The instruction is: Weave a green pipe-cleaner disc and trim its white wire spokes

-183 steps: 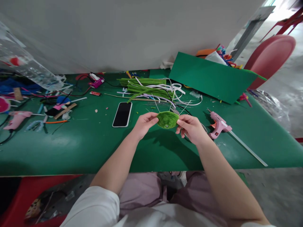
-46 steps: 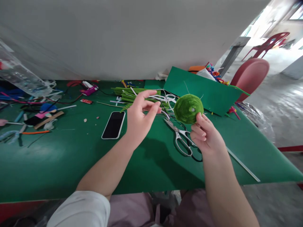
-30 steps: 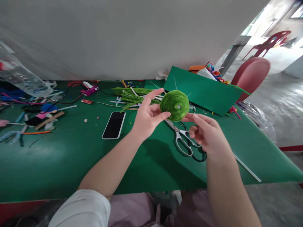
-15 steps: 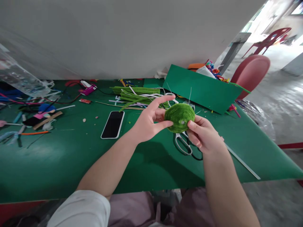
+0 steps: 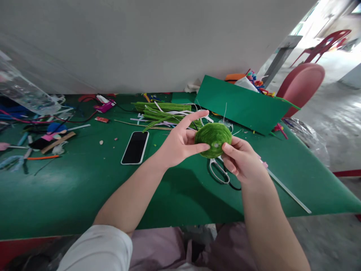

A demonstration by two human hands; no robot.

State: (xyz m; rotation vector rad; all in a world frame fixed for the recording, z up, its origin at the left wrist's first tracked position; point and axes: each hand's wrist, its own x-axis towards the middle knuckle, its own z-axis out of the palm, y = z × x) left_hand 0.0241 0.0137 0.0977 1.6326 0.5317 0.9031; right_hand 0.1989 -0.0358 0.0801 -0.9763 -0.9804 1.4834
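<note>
A round, coiled green disc (image 5: 214, 134) with a small pale spot low on its face is held up above the table between both hands. My left hand (image 5: 184, 141) grips its left edge, thumb on the front and index finger raised away from it. My right hand (image 5: 239, 156) pinches the lower right edge, thumb beside the pale spot. Thin wires stick up behind the disc. Scissors (image 5: 218, 173) lie below it, their upper part hidden. Behind the left hand is a bundle of green fuzzy stems (image 5: 162, 113) with some white ones.
A phone (image 5: 135, 148) lies on the green table (image 5: 93, 199). At left are a small doll (image 5: 52, 135), coloured stems and clear plastic. A green board (image 5: 242, 103) leans at the back right. A translucent stick (image 5: 289, 191) lies right of my right arm; a red chair (image 5: 303, 86) stands beyond.
The view has shifted slightly. Both hands still hold the disc, which has tilted very slightly, and my left thumb reaches a little further across its face.
</note>
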